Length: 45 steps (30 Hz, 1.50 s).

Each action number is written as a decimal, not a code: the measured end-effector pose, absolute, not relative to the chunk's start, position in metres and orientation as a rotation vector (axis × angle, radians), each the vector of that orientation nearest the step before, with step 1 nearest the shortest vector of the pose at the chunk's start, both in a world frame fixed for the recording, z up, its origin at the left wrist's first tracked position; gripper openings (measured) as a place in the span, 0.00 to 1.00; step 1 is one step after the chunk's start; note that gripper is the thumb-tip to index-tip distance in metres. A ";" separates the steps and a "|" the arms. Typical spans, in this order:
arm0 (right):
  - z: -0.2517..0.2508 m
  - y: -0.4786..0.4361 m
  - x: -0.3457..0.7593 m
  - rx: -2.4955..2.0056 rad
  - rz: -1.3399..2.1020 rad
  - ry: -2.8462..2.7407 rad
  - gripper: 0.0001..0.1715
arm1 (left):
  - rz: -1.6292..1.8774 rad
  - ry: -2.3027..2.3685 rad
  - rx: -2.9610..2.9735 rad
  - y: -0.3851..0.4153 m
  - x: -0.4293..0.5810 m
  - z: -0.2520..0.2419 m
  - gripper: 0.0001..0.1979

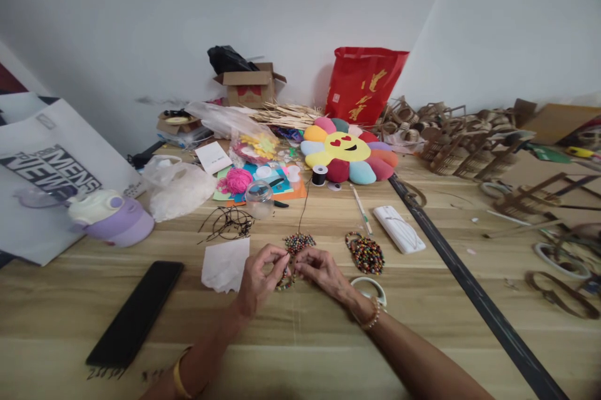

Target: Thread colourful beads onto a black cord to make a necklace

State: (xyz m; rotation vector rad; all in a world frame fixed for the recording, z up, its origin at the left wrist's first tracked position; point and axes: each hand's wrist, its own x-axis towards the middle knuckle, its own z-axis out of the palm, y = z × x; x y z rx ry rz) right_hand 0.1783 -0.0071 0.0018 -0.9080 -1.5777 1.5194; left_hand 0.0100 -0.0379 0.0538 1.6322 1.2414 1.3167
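Over the middle of the wooden table, my left hand pinches with thumb and forefinger near the top of a string of coloured beads, which hangs in a small loop. My right hand is closed in a pinch close beside it, at the other side of the same string; the fine cord between the fingertips is hard to make out. Just beyond the hands lies a heap of loose coloured beads. A black cord runs from there towards a spool of black cord. Strung beads lie piled right of my right hand.
A white paper scrap and a black phone lie left. A white ring sits beside my right wrist. Farther back are black cord pieces, a glass jar, pink yarn, a white case and a flower cushion.
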 end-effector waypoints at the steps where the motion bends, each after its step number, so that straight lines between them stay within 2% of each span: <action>1: 0.002 -0.007 0.178 -0.902 1.510 -1.597 0.17 | 1.328 1.238 1.642 -0.039 0.010 0.056 0.05; 9: 0.002 -0.006 0.178 -0.900 1.258 -1.786 0.14 | 1.430 1.244 1.632 -0.045 0.008 0.058 0.05; 20: 0.003 -0.007 0.178 -0.897 1.379 -1.705 0.16 | 1.457 1.089 1.767 -0.037 0.005 0.051 0.05; 26: 0.003 -0.006 0.178 -0.894 1.518 -1.557 0.18 | 1.268 1.206 1.489 -0.029 0.006 0.040 0.06; 37: 0.001 -0.009 0.174 -0.786 1.486 -1.435 0.16 | 1.051 1.177 1.288 -0.017 0.012 0.007 0.10; 41: 0.000 -0.008 0.173 -0.779 1.485 -1.456 0.23 | 1.007 1.189 1.370 -0.017 0.009 0.001 0.08; 45: -0.003 -0.007 0.175 -0.879 1.473 -1.514 0.18 | 0.978 1.198 1.444 -0.017 0.006 0.002 0.07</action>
